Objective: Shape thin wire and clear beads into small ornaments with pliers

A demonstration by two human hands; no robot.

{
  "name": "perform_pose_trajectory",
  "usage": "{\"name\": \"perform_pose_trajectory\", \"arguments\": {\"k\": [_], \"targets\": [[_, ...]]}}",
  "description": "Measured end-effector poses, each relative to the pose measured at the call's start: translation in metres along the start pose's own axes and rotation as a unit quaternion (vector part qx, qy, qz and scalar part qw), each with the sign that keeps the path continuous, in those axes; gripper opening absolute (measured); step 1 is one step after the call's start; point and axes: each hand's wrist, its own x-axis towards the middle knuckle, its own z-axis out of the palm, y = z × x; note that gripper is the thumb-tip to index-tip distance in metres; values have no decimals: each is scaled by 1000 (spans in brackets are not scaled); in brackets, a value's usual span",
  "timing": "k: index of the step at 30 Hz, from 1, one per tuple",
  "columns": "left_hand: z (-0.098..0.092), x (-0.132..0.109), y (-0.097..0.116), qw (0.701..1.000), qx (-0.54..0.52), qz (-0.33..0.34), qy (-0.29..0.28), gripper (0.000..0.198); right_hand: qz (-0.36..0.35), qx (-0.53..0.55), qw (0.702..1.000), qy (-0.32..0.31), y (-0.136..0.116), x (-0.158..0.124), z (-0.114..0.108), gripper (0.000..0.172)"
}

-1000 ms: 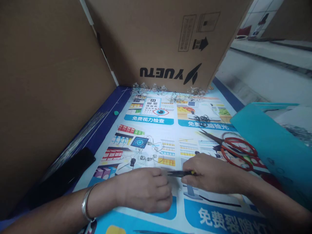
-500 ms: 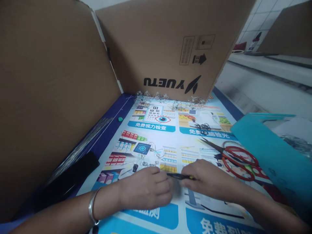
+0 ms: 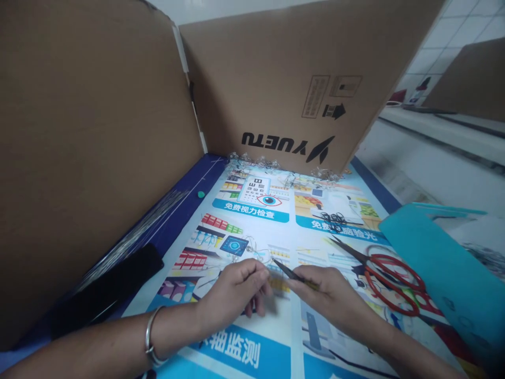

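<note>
From where I stand, the printed sheet (image 3: 276, 231) under the scissors (image 3: 365, 258) reads 轴监测 nearest, its beginning hidden by the left forearm (image 3: 185, 327). Left of the scissors, the right hand (image 3: 329, 287) grips dark pliers (image 3: 288, 269), their handles mostly concealed. Farther left, the left hand (image 3: 239, 289) has thumb and fingertips drawn together; whether wire lies between, I cannot tell. Just beyond it, left of the scissors, clear beads (image 3: 249, 249) are partly covered. Beyond the scissors, black loops (image 3: 332, 217) obscure part of 免费…脑验光; 免费视力检查, left of that, is legible. Farthest, cardboard (image 3: 276, 84) bears YUETU upside down, its small boxed print unreadable.
</note>
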Motion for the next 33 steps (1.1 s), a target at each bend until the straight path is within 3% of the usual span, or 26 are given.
{"name": "perform_pose_trajectory", "arguments": {"k": [10, 26, 33], "targets": [[3, -2, 4, 983, -183, -25, -19, 25, -1, 84, 996, -44, 5, 0, 7, 35], [1, 1, 2, 960, -264, -46, -75, 28, -5, 133, 989, -65, 5, 0, 5, 35], [2, 0, 0, 961, -253, -64, -91, 26, -26, 101, 993, -63, 6, 0, 10, 34]]}}
